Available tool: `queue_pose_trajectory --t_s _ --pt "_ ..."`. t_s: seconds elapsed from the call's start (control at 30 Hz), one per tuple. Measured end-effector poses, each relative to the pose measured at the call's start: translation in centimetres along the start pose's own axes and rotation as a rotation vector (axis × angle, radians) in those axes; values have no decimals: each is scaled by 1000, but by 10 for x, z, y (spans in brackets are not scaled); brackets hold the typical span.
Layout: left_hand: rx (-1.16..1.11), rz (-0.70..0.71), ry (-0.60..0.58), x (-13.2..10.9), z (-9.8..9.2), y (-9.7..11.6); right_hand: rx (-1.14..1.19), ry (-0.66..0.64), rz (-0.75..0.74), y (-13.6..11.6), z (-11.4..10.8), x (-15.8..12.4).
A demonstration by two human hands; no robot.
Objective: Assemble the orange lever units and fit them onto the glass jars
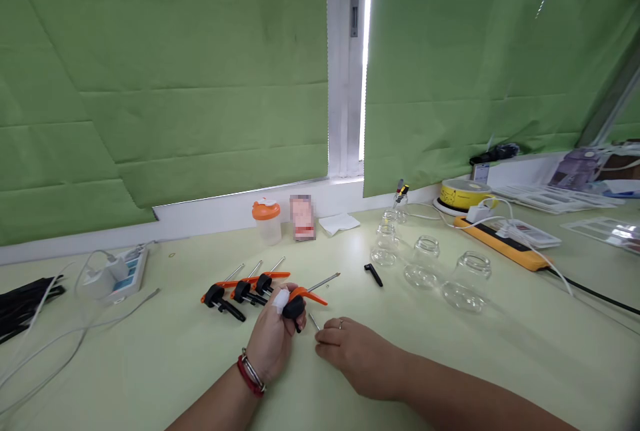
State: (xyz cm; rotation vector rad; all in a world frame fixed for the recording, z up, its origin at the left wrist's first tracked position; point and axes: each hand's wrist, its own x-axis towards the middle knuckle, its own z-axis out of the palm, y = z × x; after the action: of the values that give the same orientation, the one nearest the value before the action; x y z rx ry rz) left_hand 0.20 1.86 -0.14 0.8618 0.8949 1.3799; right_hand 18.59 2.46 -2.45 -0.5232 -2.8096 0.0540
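Observation:
My left hand (275, 331) is closed around a black-and-orange lever assembly (293, 306). A thin metal shaft (323, 281) points up and right from that hand; whether it belongs to the assembly I cannot tell. White wrapping covers part of my left thumb. My right hand (350, 351) pinches a thin metal rod (314, 321) just right of the assembly, low over the table. Left of my hands lie three similar lever assemblies (216, 297), each with a black body, an orange strip and a metal rod. A small black angled part (373, 275) rests alone to the right.
Several clear glass jars (421, 271) stand at the right, one holding small tools. An orange power strip (505, 244) with cables lies behind them. An orange-lidded cup (268, 224) and folded tissue (339, 223) are at the back. A white power strip (125, 277) with cords sits left.

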Motion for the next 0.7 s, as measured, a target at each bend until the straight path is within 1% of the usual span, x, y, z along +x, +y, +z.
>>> queue_pose_trajectory --t_s 0.1,0.2,0.37,0.47,0.57,0.63,0.7 --pt "-10 -23 -11 1 -1 -2 -67 -22 -120 -3 -4 0" --pt "-36 -43 -31 1 0 -4 -178 -29 -188 -7 -7 0" --pt "-55 -125 -65 -2 4 -5 -284 33 -281 -15 -6 0" --pt "-73 -172 -110 -4 5 -6 -303 71 -292 -19 -5 1" --pt "-102 -208 -153 -6 6 -9 -318 65 -262 -21 -6 1" --pt "-121 -242 -159 -7 6 -12 -333 53 -247 -21 -7 1" --pt "-141 -279 -140 -7 6 -14 -334 49 -247 -21 -9 1"
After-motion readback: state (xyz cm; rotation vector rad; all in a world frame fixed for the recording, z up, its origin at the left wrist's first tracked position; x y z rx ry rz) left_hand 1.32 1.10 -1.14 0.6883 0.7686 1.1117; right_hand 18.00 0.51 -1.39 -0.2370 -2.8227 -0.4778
